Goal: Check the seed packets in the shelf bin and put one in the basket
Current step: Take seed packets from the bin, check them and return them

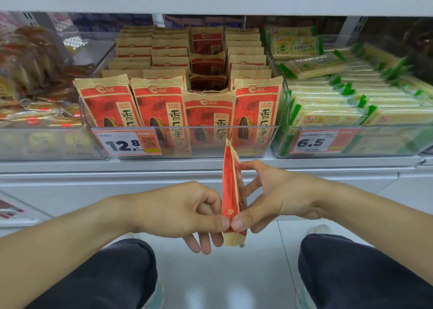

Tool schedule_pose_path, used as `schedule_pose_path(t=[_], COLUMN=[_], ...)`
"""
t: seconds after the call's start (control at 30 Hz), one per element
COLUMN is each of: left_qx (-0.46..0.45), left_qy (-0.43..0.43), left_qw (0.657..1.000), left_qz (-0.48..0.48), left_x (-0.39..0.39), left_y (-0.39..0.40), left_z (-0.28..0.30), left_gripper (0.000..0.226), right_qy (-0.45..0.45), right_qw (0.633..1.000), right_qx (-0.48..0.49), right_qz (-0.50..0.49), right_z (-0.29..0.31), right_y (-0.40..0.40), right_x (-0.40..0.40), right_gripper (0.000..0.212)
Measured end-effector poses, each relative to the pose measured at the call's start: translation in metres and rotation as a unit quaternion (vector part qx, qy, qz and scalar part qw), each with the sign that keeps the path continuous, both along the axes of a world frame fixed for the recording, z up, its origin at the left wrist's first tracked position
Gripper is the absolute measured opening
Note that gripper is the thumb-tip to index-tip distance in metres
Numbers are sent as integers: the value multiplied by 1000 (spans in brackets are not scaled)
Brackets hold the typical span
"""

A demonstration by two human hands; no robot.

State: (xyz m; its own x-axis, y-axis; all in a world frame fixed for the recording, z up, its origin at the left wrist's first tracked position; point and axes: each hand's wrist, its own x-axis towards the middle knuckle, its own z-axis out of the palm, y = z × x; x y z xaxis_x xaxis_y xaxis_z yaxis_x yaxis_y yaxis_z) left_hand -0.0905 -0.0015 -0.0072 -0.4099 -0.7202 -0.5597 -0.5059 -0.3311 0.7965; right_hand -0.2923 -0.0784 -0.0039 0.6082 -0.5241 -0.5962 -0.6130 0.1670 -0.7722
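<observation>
Two hands hold one seed packet (pixel 232 191) edge-on below the clear bin (pixel 182 142), in front of the shelf edge. The left hand (pixel 187 212) pinches its lower part with thumb and fingers; the right hand (pixel 271 196) pinches the same spot by thumb, its forefinger curled on the packet higher up. More packets (pixel 161 102) stand in rows inside the bin, above its 12.8 price tag (pixel 127 143).

Red-tan seed packet (pixel 230 191) edge-on, upright, before clear bin (pixel 187 142) of matching packets (pixel 159 104)
</observation>
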Motion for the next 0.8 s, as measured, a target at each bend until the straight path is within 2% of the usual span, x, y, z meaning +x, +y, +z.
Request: schedule_pose_path(t=[0.1,0.27,0.33,0.47,0.53,0.67,0.8], left_qx=[35,-10,-24,-30,-29,-28,-63], left_qy=[2,37,29,8,-6,-31,-63], left_qw=[996,994,995,997,998,998,988], left_qz=[78,103,97,64,50,54,130], left_x=[-3,-8,-5,6,11,15,15], left_y=[-1,0,-1,-4,-4,-5,-8], left_z=[0,-8,-13,-14,-15,-16,-21], left_gripper=[51,25,24,32,31,27,26], right_qy=[23,15,24,36,33,-3,-23], right_qw=[999,997,995,996,996,996,996], right_qx=[-42,-77,-94,-82,-76,-51,-51], right_qz=[6,0,1,-4,-26,-72,-76], right_z=[-3,-8,-7,-7,-9,-13,-9], right_y=[7,15,12,-5,-13,-22,-23], right_x=[4,13,13,5,0,-4,-5], right_gripper=[107,95,78,27,15,17,16])
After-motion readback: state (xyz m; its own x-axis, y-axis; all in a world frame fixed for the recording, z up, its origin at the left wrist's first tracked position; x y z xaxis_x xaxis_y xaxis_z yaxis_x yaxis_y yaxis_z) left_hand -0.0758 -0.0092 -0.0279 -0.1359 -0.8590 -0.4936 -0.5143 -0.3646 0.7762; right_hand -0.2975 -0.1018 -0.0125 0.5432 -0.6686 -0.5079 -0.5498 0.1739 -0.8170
